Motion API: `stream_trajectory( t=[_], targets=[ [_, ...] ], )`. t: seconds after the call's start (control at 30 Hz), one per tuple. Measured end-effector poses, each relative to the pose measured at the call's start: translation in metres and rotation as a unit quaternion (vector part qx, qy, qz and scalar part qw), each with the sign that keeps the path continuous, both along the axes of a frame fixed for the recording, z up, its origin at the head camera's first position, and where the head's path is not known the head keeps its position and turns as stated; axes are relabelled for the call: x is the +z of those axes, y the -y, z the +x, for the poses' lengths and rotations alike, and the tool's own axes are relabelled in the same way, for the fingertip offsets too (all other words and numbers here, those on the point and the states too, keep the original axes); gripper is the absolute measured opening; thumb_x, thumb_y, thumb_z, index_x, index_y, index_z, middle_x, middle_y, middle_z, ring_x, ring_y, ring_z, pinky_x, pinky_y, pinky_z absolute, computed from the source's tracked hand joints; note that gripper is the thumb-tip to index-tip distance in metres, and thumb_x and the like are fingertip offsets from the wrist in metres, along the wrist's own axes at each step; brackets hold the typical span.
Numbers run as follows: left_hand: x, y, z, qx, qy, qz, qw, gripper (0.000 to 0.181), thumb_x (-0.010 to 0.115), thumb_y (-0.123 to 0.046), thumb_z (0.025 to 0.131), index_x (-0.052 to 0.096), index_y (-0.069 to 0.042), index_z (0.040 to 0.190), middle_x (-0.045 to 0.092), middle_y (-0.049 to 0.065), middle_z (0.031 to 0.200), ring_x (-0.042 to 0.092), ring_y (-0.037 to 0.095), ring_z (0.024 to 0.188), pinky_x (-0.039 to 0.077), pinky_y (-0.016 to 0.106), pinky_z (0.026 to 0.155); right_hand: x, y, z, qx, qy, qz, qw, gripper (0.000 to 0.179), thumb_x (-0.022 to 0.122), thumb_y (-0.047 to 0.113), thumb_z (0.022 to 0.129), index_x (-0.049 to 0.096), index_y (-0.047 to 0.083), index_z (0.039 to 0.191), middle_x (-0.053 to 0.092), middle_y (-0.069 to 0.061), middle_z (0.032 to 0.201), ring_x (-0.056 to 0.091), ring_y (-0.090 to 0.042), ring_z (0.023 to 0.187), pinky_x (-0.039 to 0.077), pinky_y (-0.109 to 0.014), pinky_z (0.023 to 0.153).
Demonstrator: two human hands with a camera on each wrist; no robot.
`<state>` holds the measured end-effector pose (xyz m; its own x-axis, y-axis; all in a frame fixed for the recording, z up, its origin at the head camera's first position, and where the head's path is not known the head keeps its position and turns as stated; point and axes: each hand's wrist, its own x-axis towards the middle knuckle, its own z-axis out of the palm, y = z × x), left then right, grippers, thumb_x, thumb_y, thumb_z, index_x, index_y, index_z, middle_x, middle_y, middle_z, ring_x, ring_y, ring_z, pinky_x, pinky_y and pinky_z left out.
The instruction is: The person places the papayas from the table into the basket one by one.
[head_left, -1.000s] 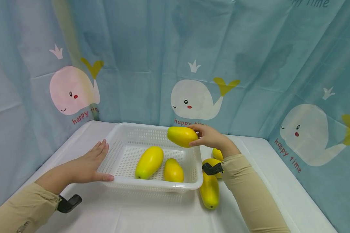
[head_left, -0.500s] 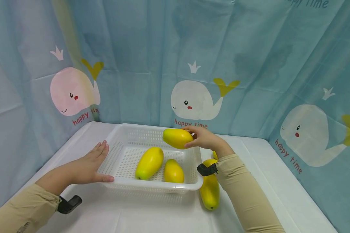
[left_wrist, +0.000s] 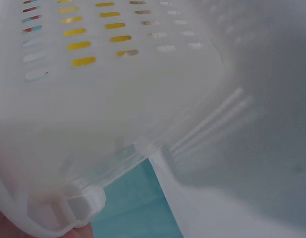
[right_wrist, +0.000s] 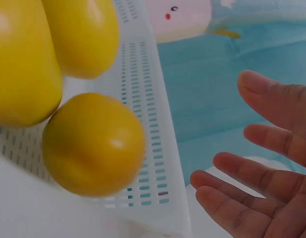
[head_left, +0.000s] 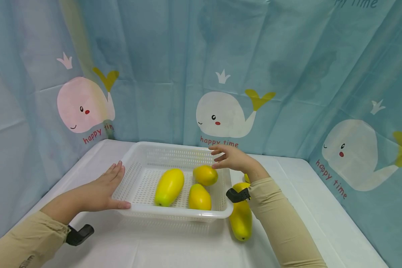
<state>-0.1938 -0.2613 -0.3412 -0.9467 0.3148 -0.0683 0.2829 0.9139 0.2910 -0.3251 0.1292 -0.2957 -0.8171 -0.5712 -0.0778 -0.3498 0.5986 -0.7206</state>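
A white perforated plastic basket (head_left: 140, 149) holds three yellow papayas with greenish ends: a long one (head_left: 169, 187), a shorter one in front (head_left: 199, 197) and one at the back right (head_left: 205, 175). My right hand (head_left: 234, 160) hovers over the basket's right side. Its fingers are spread and hold nothing; in the right wrist view they are apart from the nearest papaya (right_wrist: 93, 144). At the basket's left side, my left hand (head_left: 95, 191) lies with straight fingers along the wall and the thumb at the front rim.
More papayas lie on the white table (head_left: 167, 245) right of the basket, one long papaya (head_left: 241, 219) near its front corner, others partly hidden by my right arm. A blue curtain (head_left: 160, 74) with whale prints stands behind and at both sides.
My right hand has moved slightly left and let go of the papaya, which has dropped into the basket's back right. The long papaya inside shifted slightly left. My left hand stays put.
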Motion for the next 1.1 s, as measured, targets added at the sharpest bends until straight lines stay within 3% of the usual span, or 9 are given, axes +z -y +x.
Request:
stream_trajectory(
  t=[0.33,0.8,1.1],
  targets=[
    [-0.002,0.0004,-0.0011,0.0,-0.004,-0.005,1.0,0.128,0.06,-0.074,0.061,0.006,0.01,0.142,-0.004,0.025,0.15,-0.003,0.042,0.136,0.012,0.064,0.101,-0.0002,-0.0005,0.001,-0.003,-0.005,0.014,0.9999,0.058,0.072,0.03,0.078,0.048,0.023,0.131,0.052,-0.005,0.129,0.057,-0.019,0.109,0.046,-0.041,0.092],
    [0.0003,-0.0018,0.0004,0.002,-0.003,-0.007,1.0,0.126,0.062,-0.071,0.063,0.006,0.009,0.142,-0.005,0.026,0.15,-0.001,0.043,0.136,0.014,0.063,0.1,0.001,-0.0002,0.001,0.004,-0.005,0.003,1.0,0.055,0.071,0.026,0.08,0.049,0.022,0.13,0.052,-0.009,0.129,0.057,-0.019,0.109,0.047,-0.04,0.091],
    [-0.0007,-0.0006,-0.0004,0.003,-0.002,-0.01,0.9999,0.126,0.06,-0.073,0.062,0.006,0.009,0.142,-0.005,0.025,0.15,-0.001,0.042,0.136,0.014,0.063,0.1,0.0077,-0.0073,0.0029,0.007,-0.014,-0.021,0.9997,0.053,0.067,0.016,0.084,0.046,0.017,0.133,0.054,-0.005,0.126,0.057,-0.021,0.11,0.047,-0.037,0.09]
  ],
)
